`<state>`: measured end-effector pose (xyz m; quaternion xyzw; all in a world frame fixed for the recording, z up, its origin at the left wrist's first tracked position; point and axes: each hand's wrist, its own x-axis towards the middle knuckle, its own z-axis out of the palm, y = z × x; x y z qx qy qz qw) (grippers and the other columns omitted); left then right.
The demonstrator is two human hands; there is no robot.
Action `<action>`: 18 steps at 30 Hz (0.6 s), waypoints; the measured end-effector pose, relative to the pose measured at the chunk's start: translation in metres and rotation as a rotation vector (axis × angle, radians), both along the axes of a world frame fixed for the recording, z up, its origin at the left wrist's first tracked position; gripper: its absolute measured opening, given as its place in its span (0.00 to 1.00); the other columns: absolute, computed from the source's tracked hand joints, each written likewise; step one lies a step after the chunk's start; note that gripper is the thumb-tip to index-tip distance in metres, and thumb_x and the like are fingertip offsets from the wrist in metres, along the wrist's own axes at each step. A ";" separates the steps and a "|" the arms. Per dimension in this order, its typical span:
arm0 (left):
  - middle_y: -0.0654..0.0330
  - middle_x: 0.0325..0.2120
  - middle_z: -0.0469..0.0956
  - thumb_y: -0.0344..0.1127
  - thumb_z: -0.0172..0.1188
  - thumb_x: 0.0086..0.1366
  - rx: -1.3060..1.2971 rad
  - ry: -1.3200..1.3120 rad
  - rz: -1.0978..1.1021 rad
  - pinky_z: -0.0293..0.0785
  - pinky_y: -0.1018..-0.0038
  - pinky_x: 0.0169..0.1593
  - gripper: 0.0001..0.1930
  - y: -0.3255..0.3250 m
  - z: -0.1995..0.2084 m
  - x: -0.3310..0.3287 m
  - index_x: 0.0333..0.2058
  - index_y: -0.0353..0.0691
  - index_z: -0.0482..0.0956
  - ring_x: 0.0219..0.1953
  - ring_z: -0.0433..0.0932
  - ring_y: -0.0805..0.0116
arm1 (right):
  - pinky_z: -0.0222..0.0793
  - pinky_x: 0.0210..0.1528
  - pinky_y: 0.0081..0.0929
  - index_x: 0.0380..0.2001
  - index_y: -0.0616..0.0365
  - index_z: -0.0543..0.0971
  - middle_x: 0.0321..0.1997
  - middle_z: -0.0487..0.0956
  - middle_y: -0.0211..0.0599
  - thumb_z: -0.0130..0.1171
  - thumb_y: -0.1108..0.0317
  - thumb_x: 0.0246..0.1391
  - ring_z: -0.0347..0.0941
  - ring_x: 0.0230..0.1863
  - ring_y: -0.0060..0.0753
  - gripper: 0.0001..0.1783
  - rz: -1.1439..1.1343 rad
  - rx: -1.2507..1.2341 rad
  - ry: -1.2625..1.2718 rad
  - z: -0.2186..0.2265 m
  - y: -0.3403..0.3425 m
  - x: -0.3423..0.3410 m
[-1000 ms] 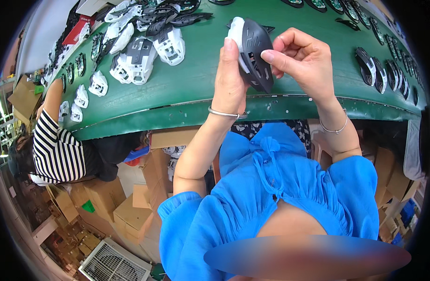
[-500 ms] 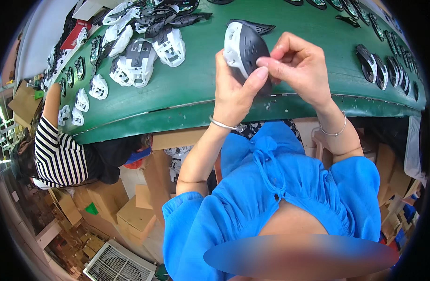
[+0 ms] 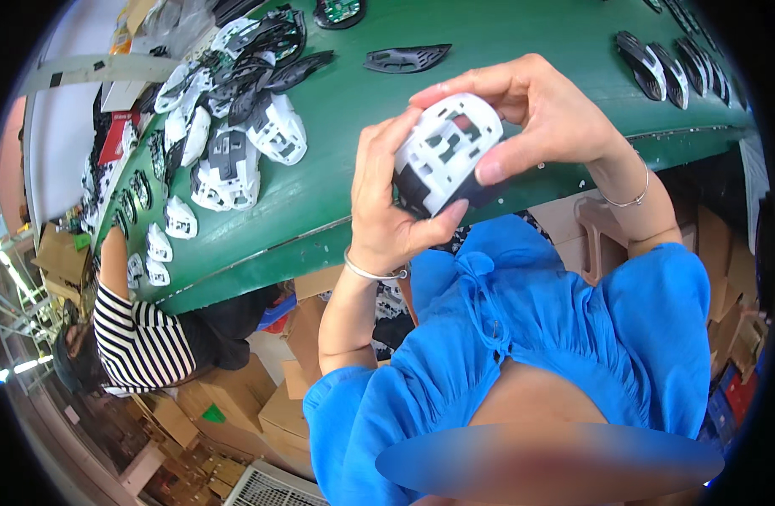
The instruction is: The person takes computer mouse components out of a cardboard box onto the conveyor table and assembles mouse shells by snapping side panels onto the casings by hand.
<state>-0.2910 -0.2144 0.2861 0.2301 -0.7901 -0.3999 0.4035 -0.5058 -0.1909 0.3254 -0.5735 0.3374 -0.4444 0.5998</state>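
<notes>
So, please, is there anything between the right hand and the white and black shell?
Nothing visible: the right hand touches the white and black shell directly, its thumb at the white face. The left hand holds the other side. The loose black piece lies beyond them, apart.

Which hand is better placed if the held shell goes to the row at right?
Probably the right hand: it grips the shell and sits nearer the row. The left hand grips it too, but from the opposite side.
</notes>
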 end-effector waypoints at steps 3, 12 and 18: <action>0.50 0.42 0.71 0.36 0.70 0.38 -0.051 -0.004 -0.052 0.67 0.65 0.49 0.40 -0.002 0.006 0.000 0.53 0.33 0.66 0.43 0.70 0.54 | 0.69 0.53 0.24 0.47 0.70 0.75 0.43 0.79 0.42 0.71 0.71 0.37 0.75 0.44 0.27 0.30 -0.037 -0.020 -0.020 0.000 0.008 0.001; 0.48 0.51 0.67 0.38 0.73 0.44 0.607 -0.322 -0.145 0.70 0.69 0.52 0.43 -0.030 0.012 0.002 0.56 0.28 0.62 0.49 0.71 0.62 | 0.72 0.45 0.21 0.45 0.69 0.76 0.41 0.80 0.40 0.61 0.61 0.51 0.76 0.39 0.23 0.23 -0.390 0.328 -0.154 -0.040 0.010 -0.026; 0.51 0.41 0.76 0.41 0.72 0.46 0.544 -0.417 -0.224 0.72 0.73 0.47 0.36 -0.032 0.002 0.004 0.51 0.26 0.69 0.41 0.75 0.67 | 0.71 0.44 0.19 0.45 0.68 0.76 0.39 0.80 0.38 0.60 0.58 0.52 0.76 0.38 0.22 0.24 -0.398 0.267 0.071 -0.054 0.014 -0.018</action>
